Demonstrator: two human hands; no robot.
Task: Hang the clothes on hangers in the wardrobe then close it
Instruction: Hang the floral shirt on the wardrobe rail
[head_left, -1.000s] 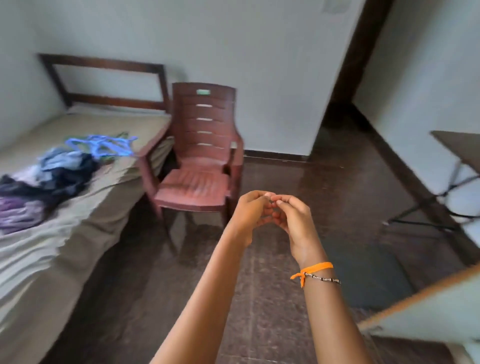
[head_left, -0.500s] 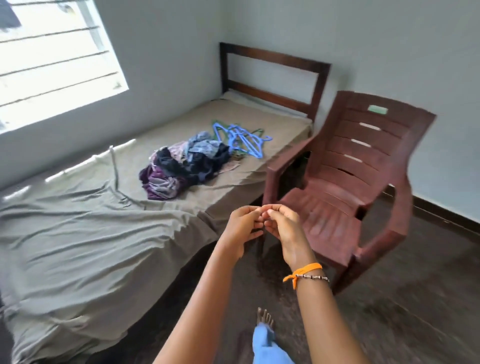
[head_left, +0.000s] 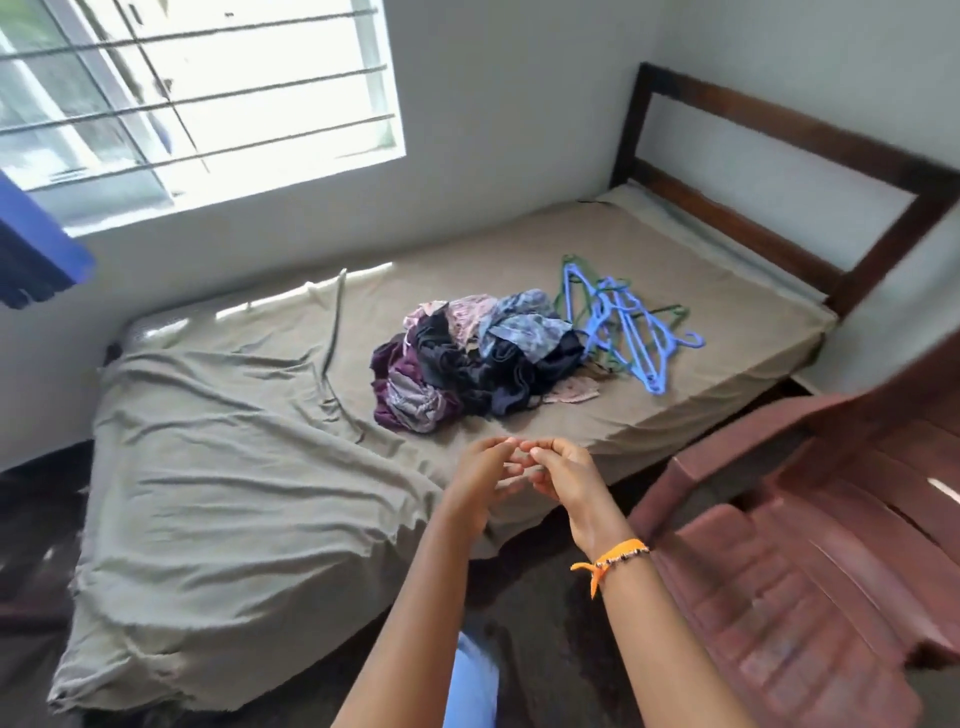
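A heap of clothes (head_left: 467, 358), dark, purple and blue-patterned, lies on the bed (head_left: 234, 467). Just right of the heap is a tangle of blue and green plastic hangers (head_left: 623, 322). My left hand (head_left: 480, 475) and my right hand (head_left: 563, 475) meet over the bed's near edge, short of the heap. Their fingers are loosely bent, with the tips touching each other, and neither hand holds anything. An orange band is on my right wrist. No wardrobe is in view.
A reddish-brown plastic chair (head_left: 810, 561) stands close on my right, against the bed. A barred window (head_left: 197, 98) is in the wall behind the bed, and the dark wooden headboard (head_left: 779, 171) is at the far right. A blue object (head_left: 41, 254) juts in at the left edge.
The view has swung left from the chair and floor to the bed and window. My hands stay together in front of me, with the fingers a little looser now.
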